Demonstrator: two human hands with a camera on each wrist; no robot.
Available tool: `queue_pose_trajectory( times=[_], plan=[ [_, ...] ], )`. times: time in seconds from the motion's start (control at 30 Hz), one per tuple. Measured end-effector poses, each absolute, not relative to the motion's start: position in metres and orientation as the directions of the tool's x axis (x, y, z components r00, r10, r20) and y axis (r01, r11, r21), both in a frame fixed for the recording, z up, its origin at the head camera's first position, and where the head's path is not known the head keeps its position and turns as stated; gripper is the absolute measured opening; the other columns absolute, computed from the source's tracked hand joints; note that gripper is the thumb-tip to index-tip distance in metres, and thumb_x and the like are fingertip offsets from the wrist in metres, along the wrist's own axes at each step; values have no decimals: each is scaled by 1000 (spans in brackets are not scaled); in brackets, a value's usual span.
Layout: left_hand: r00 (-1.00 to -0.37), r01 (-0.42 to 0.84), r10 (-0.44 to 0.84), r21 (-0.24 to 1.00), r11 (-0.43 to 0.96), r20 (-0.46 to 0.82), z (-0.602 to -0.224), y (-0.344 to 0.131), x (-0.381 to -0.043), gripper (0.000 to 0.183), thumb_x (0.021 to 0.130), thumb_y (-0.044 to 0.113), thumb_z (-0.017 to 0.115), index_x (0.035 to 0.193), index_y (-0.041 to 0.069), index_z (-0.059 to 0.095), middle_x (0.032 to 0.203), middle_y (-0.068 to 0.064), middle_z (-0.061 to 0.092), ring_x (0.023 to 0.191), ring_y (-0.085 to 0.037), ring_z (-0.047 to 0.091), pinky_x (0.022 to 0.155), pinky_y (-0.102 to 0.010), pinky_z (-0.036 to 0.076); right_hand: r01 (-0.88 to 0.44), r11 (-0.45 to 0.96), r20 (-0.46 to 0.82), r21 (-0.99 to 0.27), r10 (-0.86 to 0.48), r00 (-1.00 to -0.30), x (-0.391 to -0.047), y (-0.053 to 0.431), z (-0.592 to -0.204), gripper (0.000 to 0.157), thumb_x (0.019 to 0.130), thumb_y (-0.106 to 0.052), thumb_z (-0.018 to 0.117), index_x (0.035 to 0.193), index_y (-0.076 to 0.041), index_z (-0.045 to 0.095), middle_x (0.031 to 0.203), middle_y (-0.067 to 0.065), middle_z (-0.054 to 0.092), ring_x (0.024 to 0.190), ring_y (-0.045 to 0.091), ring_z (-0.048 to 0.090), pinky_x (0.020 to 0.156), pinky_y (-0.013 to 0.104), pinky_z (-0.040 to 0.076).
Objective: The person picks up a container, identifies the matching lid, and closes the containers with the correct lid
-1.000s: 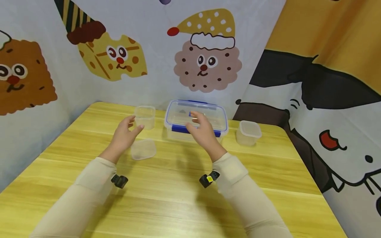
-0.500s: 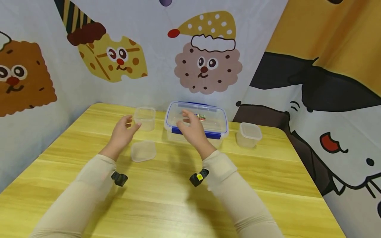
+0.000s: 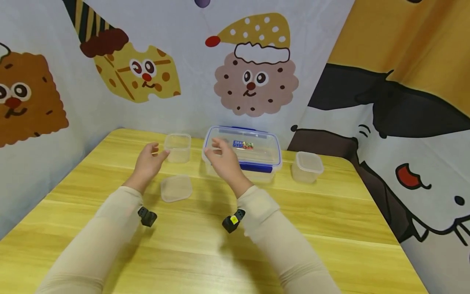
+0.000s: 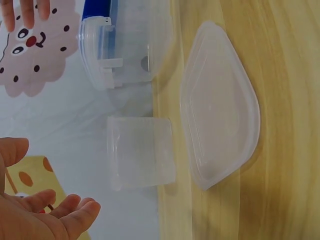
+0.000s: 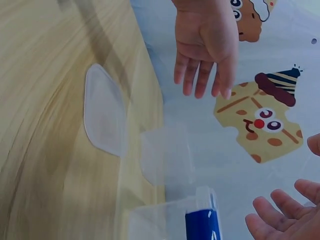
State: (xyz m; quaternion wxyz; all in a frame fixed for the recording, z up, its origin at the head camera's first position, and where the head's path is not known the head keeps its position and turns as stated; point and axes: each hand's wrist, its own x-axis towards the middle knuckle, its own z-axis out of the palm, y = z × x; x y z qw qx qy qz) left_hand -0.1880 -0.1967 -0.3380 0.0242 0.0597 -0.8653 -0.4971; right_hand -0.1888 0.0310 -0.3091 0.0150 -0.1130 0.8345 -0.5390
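Observation:
My left hand hovers just left of a clear square container that stands at the back of the table; its fingers are relaxed and hold nothing. On the wood in front of that container lies a flat translucent lid, also plain in the left wrist view as a pale lid. My right hand is raised in front of a large clear box with blue clips, hiding its front left corner. Nothing is between its loosely bent fingers. In the right wrist view both hands show apart, palms bare.
A small lidded translucent container stands right of the big box. The wooden table reaches back to a printed cloth with cartoon figures, which hangs close behind the boxes.
My right hand has moved left across the front of the large box, uncovering the label on its lid. The left hand has shifted slightly left. The containers and lid stay in place.

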Motion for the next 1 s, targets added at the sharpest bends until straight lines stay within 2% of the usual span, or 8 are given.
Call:
queue_pose_trajectory(
  times=[0.4, 0.63, 0.83, 1.0],
  plan=[
    [-983, -146, -168, 882, 449, -77, -343, -198, -197, 65, 93, 35, 43, 139, -4, 19, 137, -28, 28, 123, -42, 32, 98, -49, 34, -163, 436, 81, -885, -201, -976, -192, 8, -316, 53, 88, -36, 54, 136, -20, 38, 131, 3, 47, 116, 21, 47, 90, 33, 44],
    [-980, -162, -175, 894, 418, -95, -347, -198, -207, 64, 93, 33, 43, 139, -5, 19, 136, -28, 29, 123, -41, 31, 99, -49, 33, -145, 396, 81, -907, -173, -982, -195, -3, -321, 50, 88, -29, 55, 133, -14, 42, 128, 6, 50, 111, 20, 52, 87, 31, 46],
    [-976, -167, -200, 895, 413, -90, -351, -197, -216, 61, 92, 29, 44, 137, -7, 22, 131, -29, 33, 119, -40, 35, 97, -48, 34, -104, 375, 42, -921, -168, -985, -197, -9, -325, 49, 88, -30, 54, 133, -12, 44, 125, 6, 52, 109, 20, 52, 86, 31, 46],
    [-972, -186, -212, 889, 417, -104, -353, -195, -221, 62, 92, 30, 44, 136, -8, 22, 131, -30, 34, 118, -40, 36, 97, -47, 35, -61, 396, -6, -916, -166, -986, -197, -14, -329, 49, 89, -34, 53, 133, -15, 43, 125, 4, 52, 110, 19, 52, 86, 31, 46]
  ],
)
